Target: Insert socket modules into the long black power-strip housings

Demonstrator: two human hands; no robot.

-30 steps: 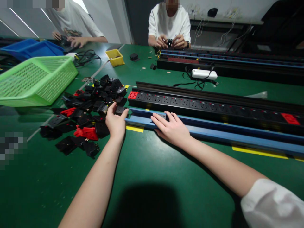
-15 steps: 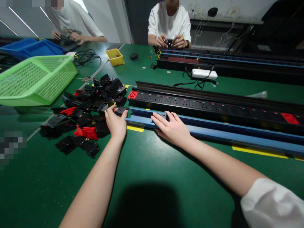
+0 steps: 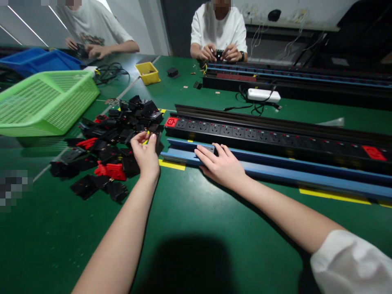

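Note:
My left hand [image 3: 145, 154] is closed on a black socket module [image 3: 158, 138], which it holds tilted at the right edge of a heap of black and red socket modules [image 3: 108, 153]. Fingers partly cover that module. My right hand [image 3: 221, 164] lies over a blue channel-shaped rail [image 3: 275, 173] and grips it, fingers across the top and the thumb side at the near edge. Beneath those fingers a dark module [image 3: 210, 149] shows in the channel. Just behind lies a long black power strip [image 3: 245, 134] with a red socket at each end.
On the left stand a green mesh basket [image 3: 55, 102] and blue bins [image 3: 43, 61]. Farther back are a small yellow box [image 3: 147, 73], a white power strip with cables [image 3: 263, 95] and another long black strip [image 3: 275, 92]. Two people in white shirts work across the green table [image 3: 196, 228].
My left hand has drawn the black module slightly left and up, away from the blue rail's end, and tilted it. My right hand has stayed in place.

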